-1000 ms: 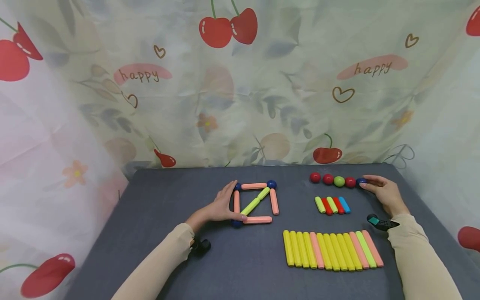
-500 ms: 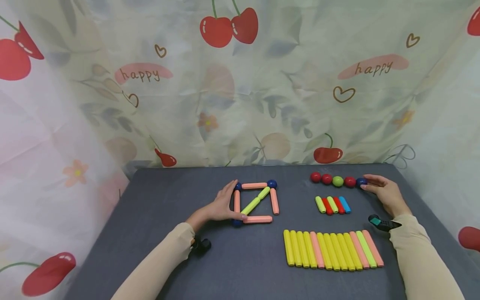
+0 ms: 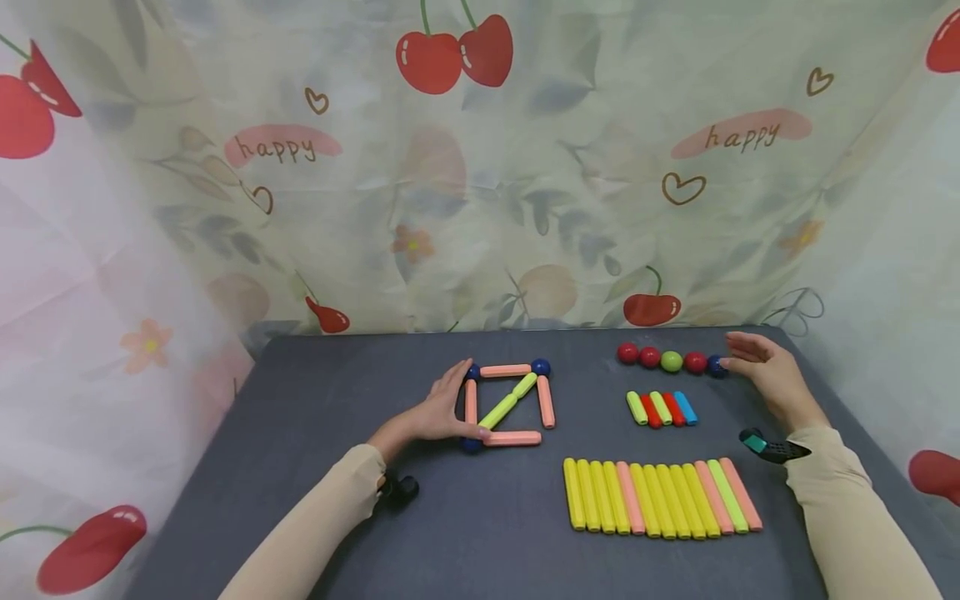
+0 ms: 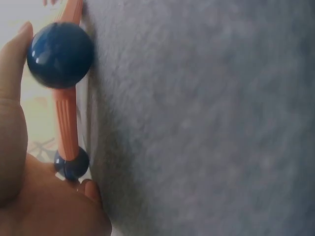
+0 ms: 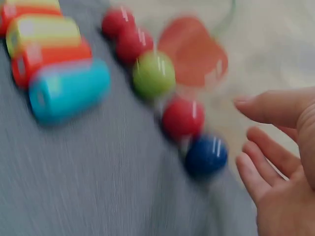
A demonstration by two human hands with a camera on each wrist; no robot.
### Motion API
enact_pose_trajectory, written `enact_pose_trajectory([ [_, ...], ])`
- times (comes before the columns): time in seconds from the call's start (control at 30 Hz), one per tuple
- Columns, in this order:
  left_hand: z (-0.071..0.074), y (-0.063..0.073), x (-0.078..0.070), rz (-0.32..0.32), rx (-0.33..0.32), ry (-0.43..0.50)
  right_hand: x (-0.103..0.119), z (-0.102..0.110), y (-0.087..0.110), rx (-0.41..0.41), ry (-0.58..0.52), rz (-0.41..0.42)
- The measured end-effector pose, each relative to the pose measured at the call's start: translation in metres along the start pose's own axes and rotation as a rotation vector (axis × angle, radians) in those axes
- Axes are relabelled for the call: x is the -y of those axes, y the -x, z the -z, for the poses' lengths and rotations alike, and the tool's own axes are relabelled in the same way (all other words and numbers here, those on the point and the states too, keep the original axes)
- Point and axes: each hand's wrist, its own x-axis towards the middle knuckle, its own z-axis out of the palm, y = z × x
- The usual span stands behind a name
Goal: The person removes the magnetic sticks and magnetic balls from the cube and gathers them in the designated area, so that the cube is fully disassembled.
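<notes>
A flat square frame of pink magnetic rods (image 3: 513,438) and blue balls (image 3: 541,367) lies left of the table's middle, a light-green diagonal (image 3: 498,411) across it. My left hand (image 3: 435,410) spans its left side with extended fingers. The thumb lies at the front-left blue ball (image 4: 60,55), the fingers by the back-left one (image 4: 71,162). At the back right, my right hand (image 3: 774,379) is spread beside the blue end ball (image 5: 206,156) of a ball row; the right wrist view shows a gap between them. Red balls (image 5: 183,118) and a green ball (image 5: 153,74) make up the rest.
Short green, red and blue rods (image 3: 662,409) lie side by side in front of the ball row. Nearer me is a long row of yellow, pink and green rods (image 3: 660,500). A printed curtain (image 3: 480,200) hangs behind the dark table (image 3: 337,500).
My right hand has let go of the blue end ball and drawn back slightly right, its fingers spreading. The balls in the row have moved closer together. My left hand stays at the frame.
</notes>
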Motion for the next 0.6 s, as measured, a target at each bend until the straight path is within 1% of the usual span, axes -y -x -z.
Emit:
enact_pose_trajectory([
  [0.1, 0.003, 0.001, 0.001, 0.002, 0.024, 0.013, 0.036, -0.014, 0.007, -0.033, -0.053, 0.062],
  [0.17, 0.006, 0.002, 0.003, 0.002, 0.042, 0.027, 0.063, -0.032, 0.014, -0.031, -0.084, 0.110],
  [0.2, 0.007, 0.002, 0.005, 0.002, 0.052, 0.028, 0.075, -0.044, 0.018, -0.013, -0.091, 0.126],
  [0.3, 0.010, 0.001, 0.011, -0.007, 0.075, 0.039, 0.106, -0.086, 0.034, 0.088, -0.070, 0.142],
  [0.37, 0.012, 0.000, 0.014, -0.016, 0.084, 0.044, 0.122, -0.117, 0.046, 0.180, -0.052, 0.139],
  [0.47, 0.013, -0.001, 0.017, -0.037, 0.093, 0.055, 0.137, -0.160, 0.062, 0.325, -0.039, 0.151],
  [0.53, 0.013, -0.001, 0.018, -0.044, 0.098, 0.063, 0.144, -0.184, 0.072, 0.394, -0.024, 0.163],
  [0.6, 0.013, -0.001, 0.018, -0.042, 0.097, 0.069, 0.149, -0.203, 0.079, 0.446, -0.006, 0.182],
])
